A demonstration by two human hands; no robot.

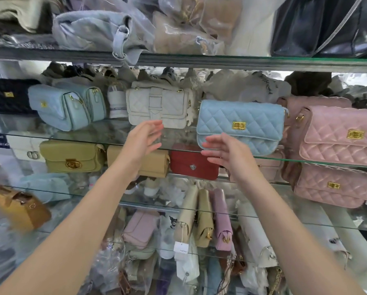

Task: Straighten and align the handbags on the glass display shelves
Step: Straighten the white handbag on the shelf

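A light blue quilted handbag [240,126] with a gold clasp stands at the front edge of a glass shelf [106,129], slightly tilted. My right hand [223,151] hovers just below and in front of its lower left corner, fingers spread, holding nothing. My left hand [143,138] is raised with fingers apart in front of a white quilted handbag [158,107], which sits further back on the same shelf. Neither hand grips a bag.
Pale blue bags [59,107] and a navy bag [7,95] stand at the left, pink quilted bags [340,135] at the right. Below are olive [71,156], tan and red [194,163] bags. Wrapped bags fill the top shelf [221,60] and lower shelves.
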